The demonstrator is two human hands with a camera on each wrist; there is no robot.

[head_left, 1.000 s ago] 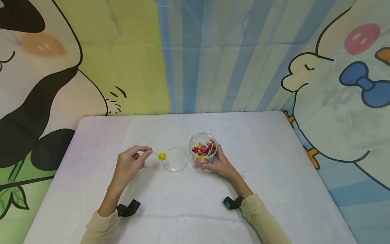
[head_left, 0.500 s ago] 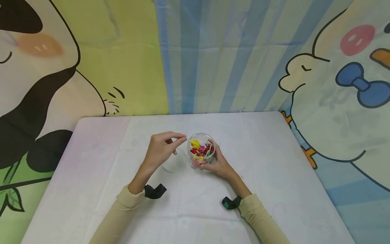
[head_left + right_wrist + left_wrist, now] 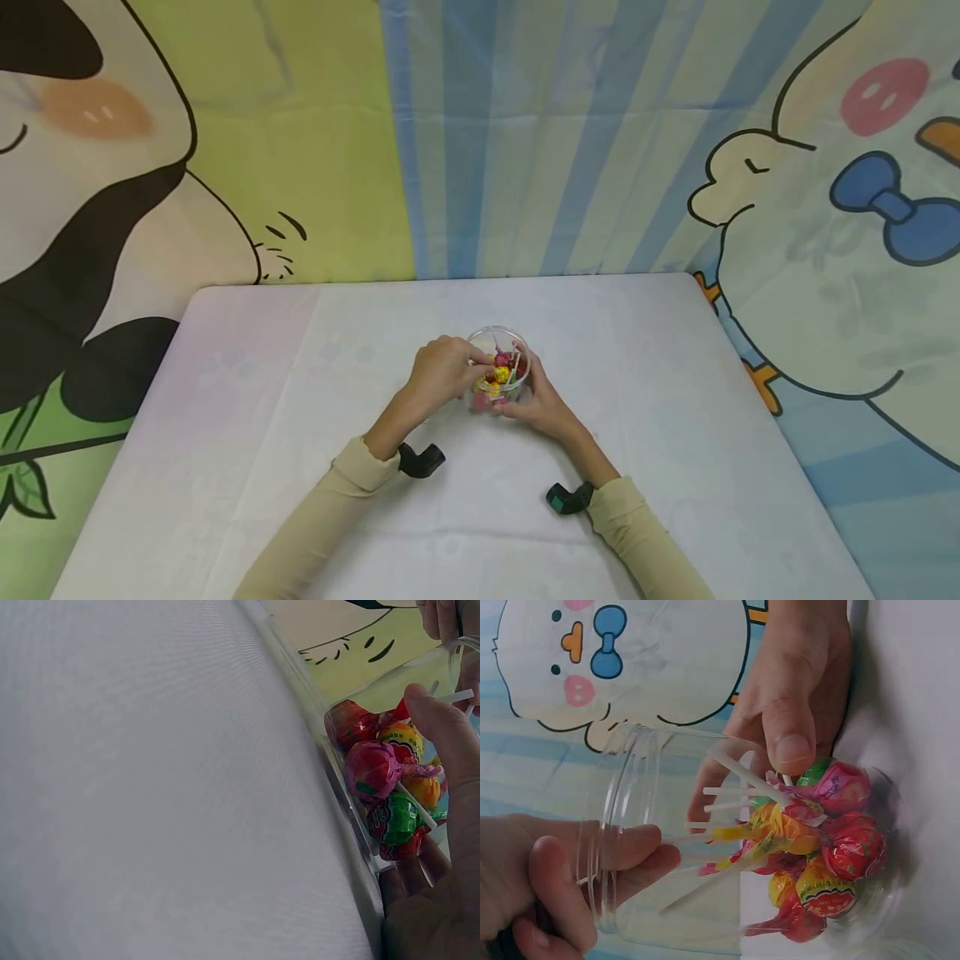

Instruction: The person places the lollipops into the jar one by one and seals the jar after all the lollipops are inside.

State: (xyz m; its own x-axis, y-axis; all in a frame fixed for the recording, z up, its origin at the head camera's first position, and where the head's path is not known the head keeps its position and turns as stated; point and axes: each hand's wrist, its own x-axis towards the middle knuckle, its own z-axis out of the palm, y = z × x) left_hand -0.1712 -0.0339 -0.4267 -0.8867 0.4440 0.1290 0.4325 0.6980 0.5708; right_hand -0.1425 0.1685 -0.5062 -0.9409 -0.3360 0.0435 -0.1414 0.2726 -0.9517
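Observation:
A clear plastic jar stands on the table with several wrapped lollipops in its lower part. My right hand grips the jar's right side, thumb and fingers curled round it. My left hand reaches in at the mouth. Between thumb and forefinger it pinches the white stick of a yellow lollipop, whose head lies among the others in the left wrist view. Red, pink and green wrappers show through the wall in the right wrist view, partly hidden by my right thumb.
A white cloth covers the table. Its far edge meets a cartoon-printed backdrop that also runs along both sides. Black wrist cameras sit on both forearms. The round clear lid seen earlier is largely hidden below my left hand.
My left hand has carried the yellow lollipop rightward from beside the jar, over its rim and down inside. My right hand has stayed on the jar, which has not moved noticeably.

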